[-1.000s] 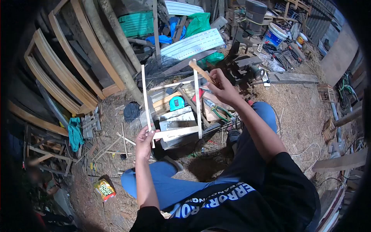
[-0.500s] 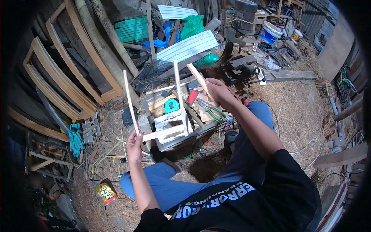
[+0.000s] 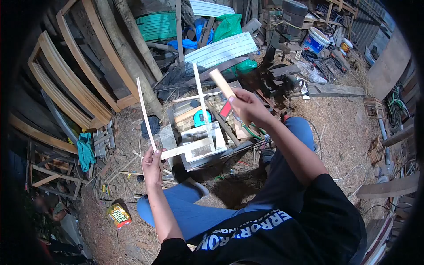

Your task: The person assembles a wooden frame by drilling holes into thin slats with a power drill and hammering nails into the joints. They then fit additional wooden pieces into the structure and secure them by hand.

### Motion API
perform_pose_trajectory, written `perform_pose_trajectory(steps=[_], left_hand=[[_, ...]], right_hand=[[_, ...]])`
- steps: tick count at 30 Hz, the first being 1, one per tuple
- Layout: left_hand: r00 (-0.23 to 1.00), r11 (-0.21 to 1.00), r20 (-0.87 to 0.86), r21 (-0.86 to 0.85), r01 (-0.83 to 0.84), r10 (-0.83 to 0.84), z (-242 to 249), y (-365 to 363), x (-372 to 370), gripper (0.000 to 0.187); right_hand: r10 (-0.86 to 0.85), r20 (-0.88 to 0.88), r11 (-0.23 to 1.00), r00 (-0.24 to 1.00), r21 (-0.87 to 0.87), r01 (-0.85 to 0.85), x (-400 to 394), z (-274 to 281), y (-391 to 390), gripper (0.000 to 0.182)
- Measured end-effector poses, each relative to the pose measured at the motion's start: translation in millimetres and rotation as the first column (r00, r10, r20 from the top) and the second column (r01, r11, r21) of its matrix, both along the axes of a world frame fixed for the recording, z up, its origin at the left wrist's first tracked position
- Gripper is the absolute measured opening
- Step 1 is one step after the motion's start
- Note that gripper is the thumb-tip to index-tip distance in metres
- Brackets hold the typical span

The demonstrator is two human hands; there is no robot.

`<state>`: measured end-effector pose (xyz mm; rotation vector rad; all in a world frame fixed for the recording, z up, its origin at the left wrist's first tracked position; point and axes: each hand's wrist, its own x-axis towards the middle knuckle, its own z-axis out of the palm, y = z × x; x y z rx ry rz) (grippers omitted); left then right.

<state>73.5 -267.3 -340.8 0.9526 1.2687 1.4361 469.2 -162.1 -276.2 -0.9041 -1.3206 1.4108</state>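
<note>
My left hand (image 3: pixel 153 167) is closed on the near left corner of a U-shaped wooden frame (image 3: pixel 187 148), made of a short crosspiece with two long thin strips rising from it. In my right hand (image 3: pixel 248 105) is a short wooden stick (image 3: pixel 221 83), gripped at its lower part and tilted up to the left, apart from the frame. Below them stands a low work box (image 3: pixel 194 166) with a white block (image 3: pixel 218 137) on it. A teal tape measure (image 3: pixel 202 118), a red-ended tool (image 3: pixel 226 109) and green-handled pliers (image 3: pixel 252 131), partly hidden by my right hand, lie there too.
Wooden frames (image 3: pixel 73 79) lean at the left. A bench vise (image 3: pixel 289 84) stands beyond my right hand, near a paint bucket (image 3: pixel 316 40). A yellow snack bag (image 3: pixel 119 215) lies on the ground, which is strewn with shavings and wood strips.
My right hand has turned the stick, so its broader face shows, and its top has shifted slightly left. The frame in my left hand has moved slightly left. The camera view has shifted a little.
</note>
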Motion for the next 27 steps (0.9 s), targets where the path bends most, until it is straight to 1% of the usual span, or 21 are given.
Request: perform_pose_trajectory(steps=[1,3,4,5,8,11,15,18,20,23,25,26,27], left_hand=[[1.000,1.000,0.001,-0.010,-0.006,0.006,0,0,-1,0.038],[1.000,0.999,0.001,-0.033,-0.016,0.016,-2,0,-3,0.038],[1.000,1.000,0.003,-0.024,-0.019,0.019,-4,1,-5,0.038],[1.000,1.000,0.006,-0.015,-0.021,0.021,-7,1,-7,0.038],[1.000,1.000,-0.003,-0.011,-0.029,0.029,-12,1,-10,0.037],[0.999,1.000,-0.034,-0.014,-0.023,0.023,-11,1,-9,0.037],[0.999,1.000,-0.046,-0.009,-0.022,0.021,-7,0,-2,0.037],[1.000,1.000,-0.003,0.002,0.000,0.000,-13,2,-5,0.038],[1.000,1.000,0.001,-0.017,-0.017,0.018,-12,2,-3,0.037],[0.999,0.999,-0.017,-0.026,-0.036,0.035,-8,2,-1,0.033],[0.998,0.998,-0.038,-0.032,-0.054,0.053,-5,1,-3,0.028],[0.997,0.997,-0.048,-0.037,-0.067,0.065,-6,1,-9,0.026],[0.995,0.996,-0.058,-0.045,-0.079,0.077,-7,1,-13,0.024]], right_hand=[[-0.037,0.083,0.978,0.996,0.208,0.019,-2,-7,3,0.036],[-0.119,0.200,0.938,0.973,0.342,0.044,1,-20,6,0.036],[-0.166,0.251,0.912,0.954,0.407,0.052,-1,-15,3,0.037],[-0.238,0.326,0.888,0.915,0.455,0.069,-1,-10,0,0.030],[-0.359,0.535,0.828,0.765,0.561,-0.004,0,10,-10,0.025],[-0.424,0.441,0.745,0.791,0.667,0.027,-3,6,-8,0.022],[-0.430,0.421,0.724,0.799,0.690,0.025,-1,8,-10,0.022],[-0.427,0.408,0.703,0.807,0.711,0.012,1,10,-12,0.022],[-0.432,0.415,0.700,0.801,0.714,0.007,2,11,-12,0.022],[-0.419,0.458,0.760,0.784,0.649,0.028,4,6,-9,0.027],[-0.428,0.521,0.809,0.738,0.585,0.057,8,-18,1,0.026],[-0.427,0.554,0.831,0.715,0.551,0.070,10,-35,7,0.027],[-0.397,0.659,0.877,0.639,0.478,0.052,10,-50,12,0.026]])
